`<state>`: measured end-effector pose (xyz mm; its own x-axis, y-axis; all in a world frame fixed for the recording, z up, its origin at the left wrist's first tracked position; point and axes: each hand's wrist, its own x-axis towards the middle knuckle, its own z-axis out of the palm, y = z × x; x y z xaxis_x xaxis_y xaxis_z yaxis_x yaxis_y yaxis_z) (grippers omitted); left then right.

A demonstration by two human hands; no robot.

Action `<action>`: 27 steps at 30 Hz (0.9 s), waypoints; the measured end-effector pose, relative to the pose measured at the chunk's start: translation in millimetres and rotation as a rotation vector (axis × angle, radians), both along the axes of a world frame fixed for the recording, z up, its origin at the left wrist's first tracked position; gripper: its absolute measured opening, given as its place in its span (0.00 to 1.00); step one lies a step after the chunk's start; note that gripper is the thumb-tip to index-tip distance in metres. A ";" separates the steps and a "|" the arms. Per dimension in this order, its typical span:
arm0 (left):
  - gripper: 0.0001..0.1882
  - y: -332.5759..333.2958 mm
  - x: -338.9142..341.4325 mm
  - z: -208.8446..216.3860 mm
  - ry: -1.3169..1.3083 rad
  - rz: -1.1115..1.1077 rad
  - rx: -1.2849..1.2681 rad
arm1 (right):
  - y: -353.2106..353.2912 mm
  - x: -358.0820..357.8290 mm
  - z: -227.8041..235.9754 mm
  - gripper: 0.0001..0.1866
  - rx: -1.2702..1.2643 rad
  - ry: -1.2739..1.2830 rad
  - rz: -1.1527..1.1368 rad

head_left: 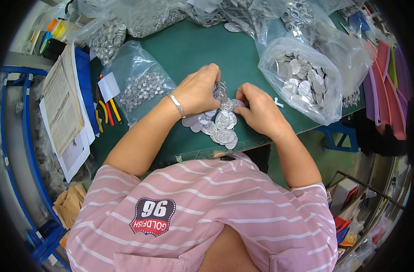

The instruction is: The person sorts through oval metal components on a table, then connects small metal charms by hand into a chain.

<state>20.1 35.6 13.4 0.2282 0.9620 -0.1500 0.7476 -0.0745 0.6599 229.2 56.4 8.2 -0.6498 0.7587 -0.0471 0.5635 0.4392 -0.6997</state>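
Note:
A loose pile of silver oval medals (224, 135) lies near the front edge of the green table. My left hand (198, 88), with a metal bangle at its wrist, curls over the left side of the pile. Its fingers close on a few medals (219, 92) at the far end. On the right, my right hand (260, 109) pinches the edge of a medal (237, 104) between thumb and finger. My left fingertips are partly hidden behind the hand.
A plastic bag of small metal pieces (143, 90) lies left, beside pliers (102, 113). To the right sits an open bag of round metal discs (306, 81). More filled bags (152, 20) line the back. A small white piece (278, 102) lies near my right hand.

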 end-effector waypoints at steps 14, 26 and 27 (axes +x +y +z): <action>0.21 15.7 22.2 0.0 -0.449 0.093 -0.183 | 0.2 9.5 6.6 0.15 -0.681 0.535 -0.262; 0.21 79.1 82.2 48.9 -0.990 -0.156 -0.173 | 13.6 70.3 30.4 0.14 0.610 0.151 -0.382; 0.18 75.1 67.9 46.9 -0.912 -0.139 -0.204 | 0.0 63.1 27.2 0.14 0.424 0.163 -0.300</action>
<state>88.0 110.7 60.3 0.4514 0.8921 -0.0200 -0.0700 0.0577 0.9959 292.3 56.4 35.4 -0.3747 0.8424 0.3872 0.6064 0.5386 -0.5850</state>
